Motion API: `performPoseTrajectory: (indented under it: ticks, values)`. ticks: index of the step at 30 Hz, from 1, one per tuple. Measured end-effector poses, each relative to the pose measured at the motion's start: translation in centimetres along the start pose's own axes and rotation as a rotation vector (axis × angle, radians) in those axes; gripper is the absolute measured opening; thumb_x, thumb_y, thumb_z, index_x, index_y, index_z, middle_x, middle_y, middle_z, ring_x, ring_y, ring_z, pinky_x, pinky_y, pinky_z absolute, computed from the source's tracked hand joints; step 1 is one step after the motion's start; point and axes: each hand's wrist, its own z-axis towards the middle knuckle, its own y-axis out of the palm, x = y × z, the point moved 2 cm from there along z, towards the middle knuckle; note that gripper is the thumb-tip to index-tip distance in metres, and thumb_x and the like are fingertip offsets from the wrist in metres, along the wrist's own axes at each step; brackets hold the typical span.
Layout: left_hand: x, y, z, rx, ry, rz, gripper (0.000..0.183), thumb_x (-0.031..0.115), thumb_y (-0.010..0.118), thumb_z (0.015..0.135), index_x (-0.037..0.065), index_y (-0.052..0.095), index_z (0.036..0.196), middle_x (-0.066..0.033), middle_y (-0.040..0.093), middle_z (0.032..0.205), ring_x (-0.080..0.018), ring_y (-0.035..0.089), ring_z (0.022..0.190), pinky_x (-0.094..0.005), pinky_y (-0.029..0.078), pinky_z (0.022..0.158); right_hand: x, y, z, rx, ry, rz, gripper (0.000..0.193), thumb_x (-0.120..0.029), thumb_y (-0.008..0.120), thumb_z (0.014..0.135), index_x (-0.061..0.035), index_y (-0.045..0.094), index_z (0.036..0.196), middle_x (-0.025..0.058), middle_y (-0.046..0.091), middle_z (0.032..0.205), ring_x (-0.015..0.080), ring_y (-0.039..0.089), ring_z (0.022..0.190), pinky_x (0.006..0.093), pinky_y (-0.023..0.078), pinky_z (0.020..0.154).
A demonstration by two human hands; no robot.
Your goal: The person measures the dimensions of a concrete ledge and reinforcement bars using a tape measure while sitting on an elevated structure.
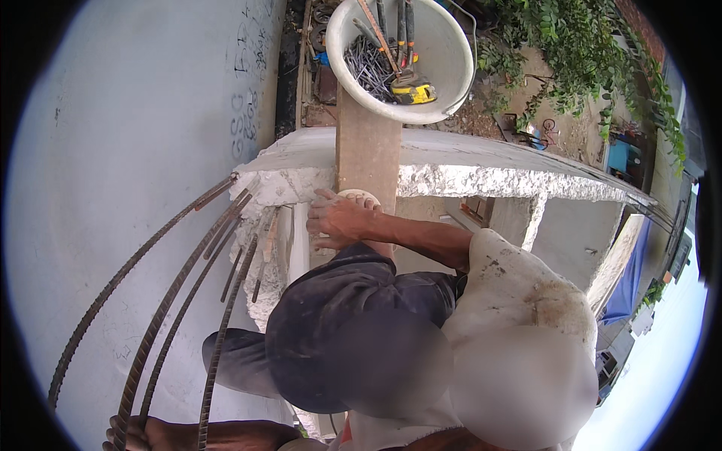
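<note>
My left hand [139, 434] is closed round ribbed rebar [154, 319] at the lower left. Several of these rusty bars bend out from the broken concrete edge. In the middle, my right hand [342, 218] lies with its fingers spread beside a foot [361, 200] on a wooden plank [368, 146]; what its palm presses on is hidden. Dark trousers [331, 301] cover my bent legs. At the plank's far end a white bucket [338, 68] holds loose nails [368, 68], a yellow and black tape measure [414, 90] and several dark-handled tools [404, 30].
A rough-topped concrete wall [481, 180] runs across under the plank, with open drops on both sides. A tall pale wall [150, 150] with scribbles stands at the left. Leafy branches [571, 45] hang at the far right over lower ground; a blue tarp [628, 278] hangs at the right.
</note>
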Motion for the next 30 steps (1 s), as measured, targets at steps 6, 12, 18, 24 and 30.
performPoseTrajectory:
  ticks: [6, 12, 18, 24, 30]
  values:
    - [-0.3, 4.3, -0.1, 0.769, -0.154, 0.624, 0.046, 0.06, 0.044, 0.102, 0.017, 0.053, 0.087, 0.003, 0.045, 0.082, -0.0139, 0.048, 0.075, -0.0307, 0.037, 0.06, 5.4, 1.3, -3.0, 0.446, 0.01, -0.021, 0.046, -0.05, 0.07, 0.084, -0.0061, 0.072, 0.098, 0.0099, 0.068, 0.104, 0.0308, 0.06, 0.114, 0.0455, 0.039, 0.11]
    - [-5.3, 7.7, 0.7, 0.327, -0.055, 0.458, 0.045, 0.058, 0.045, 0.102, 0.015, 0.055, 0.098, -0.0009, 0.051, 0.091, -0.0168, 0.052, 0.08, -0.0336, 0.041, 0.064, 5.6, 1.3, -2.1, 0.47, 0.033, 0.185, 0.042, -0.046, 0.071, 0.086, -0.005, 0.071, 0.096, 0.0119, 0.068, 0.1, 0.0339, 0.059, 0.113, 0.0452, 0.041, 0.109]
    - [-6.3, 8.4, 0.4, 0.07, -0.025, 0.237, 0.046, 0.056, 0.047, 0.102, 0.012, 0.058, 0.109, -0.0049, 0.057, 0.1, -0.0197, 0.057, 0.085, -0.0364, 0.045, 0.068, 5.7, 0.8, -1.8, 0.475, -0.012, 0.269, 0.038, -0.044, 0.072, 0.086, -0.0059, 0.072, 0.09, 0.0105, 0.068, 0.094, 0.033, 0.061, 0.104, 0.0446, 0.041, 0.108]
    - [-4.8, 5.5, 0.7, -0.029, -0.021, 0.043, 0.049, 0.053, 0.048, 0.102, 0.009, 0.06, 0.119, -0.0089, 0.063, 0.109, -0.0226, 0.062, 0.09, -0.0392, 0.049, 0.072, 5.7, -0.6, -2.4, 0.402, 0.035, 0.289, 0.036, -0.042, 0.072, 0.087, -0.0069, 0.073, 0.093, 0.0127, 0.069, 0.097, 0.0336, 0.063, 0.102, 0.0434, 0.048, 0.098]
    - [-0.2, 1.3, -0.8, 0.141, -0.009, -0.065, 0.054, 0.053, 0.071, 0.083, 0.017, 0.034, 0.067, 0.0015, 0.032, 0.058, -0.0111, 0.026, 0.047, -0.0261, 0.025, 0.049, -2.7, -16.8, -4.3, 0.643, 0.011, 0.201, 0.026, -0.027, 0.076, 0.088, -0.0056, 0.073, 0.101, 0.013, 0.07, 0.098, 0.0327, 0.068, 0.094, 0.0424, 0.055, 0.084]
